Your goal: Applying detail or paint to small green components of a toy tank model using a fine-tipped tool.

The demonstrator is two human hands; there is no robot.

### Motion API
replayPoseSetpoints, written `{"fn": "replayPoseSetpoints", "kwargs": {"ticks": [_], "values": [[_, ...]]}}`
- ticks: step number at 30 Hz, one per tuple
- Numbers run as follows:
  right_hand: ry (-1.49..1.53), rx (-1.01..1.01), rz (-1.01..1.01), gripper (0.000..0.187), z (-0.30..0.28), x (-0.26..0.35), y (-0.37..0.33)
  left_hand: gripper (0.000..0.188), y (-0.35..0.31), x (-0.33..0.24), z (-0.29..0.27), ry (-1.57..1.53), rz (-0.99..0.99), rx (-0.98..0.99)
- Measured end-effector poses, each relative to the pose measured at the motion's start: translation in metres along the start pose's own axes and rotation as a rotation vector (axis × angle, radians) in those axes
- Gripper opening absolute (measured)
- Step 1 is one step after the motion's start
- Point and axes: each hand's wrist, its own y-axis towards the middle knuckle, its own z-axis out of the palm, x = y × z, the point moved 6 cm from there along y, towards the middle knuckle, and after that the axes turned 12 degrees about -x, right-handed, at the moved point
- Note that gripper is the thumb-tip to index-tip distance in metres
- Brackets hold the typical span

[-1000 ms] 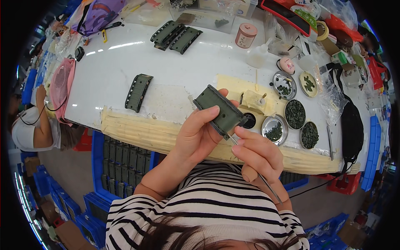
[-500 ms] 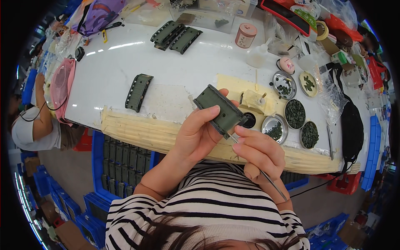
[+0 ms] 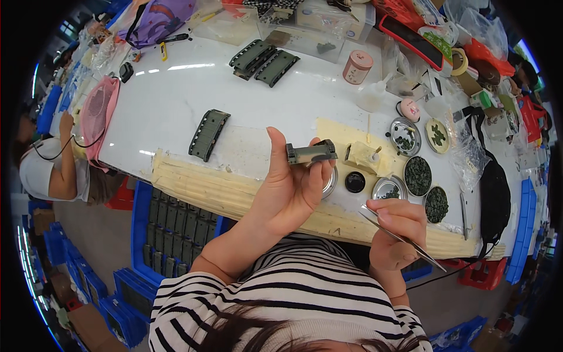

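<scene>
My left hand (image 3: pixel 290 190) is raised over the front edge of the white table (image 3: pixel 176 111) and grips a small dark green plastic part (image 3: pixel 311 154) between thumb and fingertips, turned edge-on. My right hand (image 3: pixel 397 232) sits lower and to the right, closed around metal tweezers (image 3: pixel 399 237) whose tips point left toward the round dishes. It is apart from the green part.
Round metal dishes of tiny dark green pieces (image 3: pixel 418 175) stand by my right hand, with a black cap (image 3: pixel 355 182). More green parts (image 3: pixel 209 134) lie on the table; several (image 3: pixel 264 58) at the back. A pink fan (image 3: pixel 98 112), pink jar (image 3: pixel 357 66) and another person (image 3: pixel 53 170) are left.
My right hand with the tweezers has drawn away from the green part, down and to the right. My left hand has turned the part from flat to edge-on.
</scene>
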Motion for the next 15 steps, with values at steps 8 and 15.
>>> {"fn": "replayPoseSetpoints", "kwargs": {"ticks": [8,15], "values": [[0.001,0.077,-0.013,0.025,0.0066,0.0007,-0.0039,0.067,0.0048,0.0044,0.0056,-0.011,0.057,-0.075],[0.006,0.102,-0.015,0.041,0.009,-0.0008,-0.0088,0.066,0.0043,0.0046,0.0035,0.016,0.066,-0.092]]}}
